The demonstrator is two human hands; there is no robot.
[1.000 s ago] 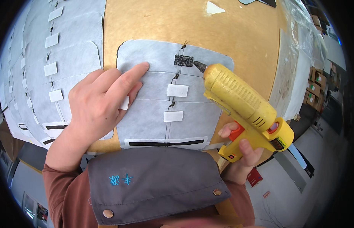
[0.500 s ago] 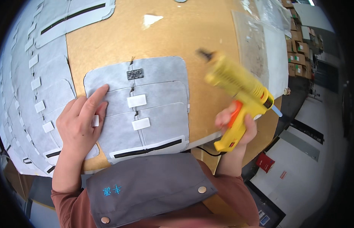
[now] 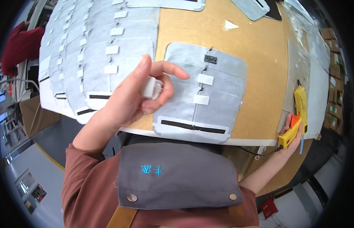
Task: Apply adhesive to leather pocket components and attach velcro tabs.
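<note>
From the head camera, the landmark is the grey fabric panel point(image 3: 207, 95) lying flat on the tan worktable point(image 3: 260, 53), with two small white patches and a dark label along its centre seam and a black strip near its near edge. Over the panel's left edge, the left hand point(image 3: 135, 95) is raised above the table and pinches a small white tab point(image 3: 151, 87) between thumb and curled fingers, the index finger stretched out over the panel's upper left part. Well to the right of the panel, at the table's right edge, the right hand point(image 3: 289, 136) is closed around the handle of a yellow glue gun point(image 3: 298, 114) (orange at the trigger), its nozzle pointing away from the person. To the left of the panel lies a stack of similar grey panels point(image 3: 93, 49), overlapped in rows, each with white patches. Below the panel, at the table's near edge, hangs the person's grey apron bib point(image 3: 177, 174) over a reddish-brown sleeve.
</note>
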